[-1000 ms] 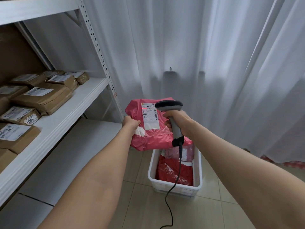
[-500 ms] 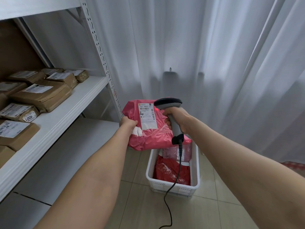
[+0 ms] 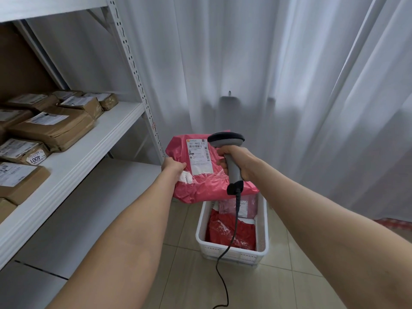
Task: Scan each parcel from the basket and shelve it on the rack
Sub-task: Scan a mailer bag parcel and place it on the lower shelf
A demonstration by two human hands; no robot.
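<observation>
White curtain [image 3: 289, 74] behind, rack [image 3: 89, 152] at frame left. Pink parcel [image 3: 207, 186] mid-frame, above white basket [image 3: 231, 255]. Left hand [image 3: 172, 168] gripping parcel's left edge. Right hand [image 3: 238, 159] curled round scanner [image 3: 226, 140] handle, over parcel's right side.

One head-worn wide-angle view looks forward and down, close over both outstretched forearms.

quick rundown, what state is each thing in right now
pink parcel, held in the air, label facing up
left hand, gripping the pink parcel's left edge
right hand, gripping the scanner's handle
scanner, head beside the label
basket, on the floor, red parcels inside
rack, middle shelf loaded with brown parcels
</observation>
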